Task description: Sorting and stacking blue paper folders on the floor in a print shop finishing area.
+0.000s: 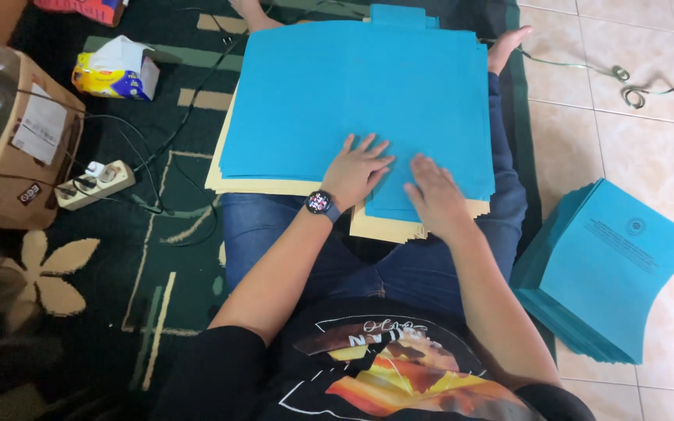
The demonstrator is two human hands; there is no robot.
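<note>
Cream sheets [399, 228] mostly covered by the blue paper stack [352, 101]; only edges show. Cardboard box [9, 148] cut off at left edge. Print on folded blue covers [610, 265] too small to tell.

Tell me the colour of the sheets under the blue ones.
Pale yellow sheets, seen best in the head view.

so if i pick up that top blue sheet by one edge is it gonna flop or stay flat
The top blue sheet looks thin and wide, so it would probably droop when lifted by one edge. It seems light, and may slide easily off the smooth blue stack. Both the left hand and right hand press flat near a fold, so it likely creases readily.
</note>
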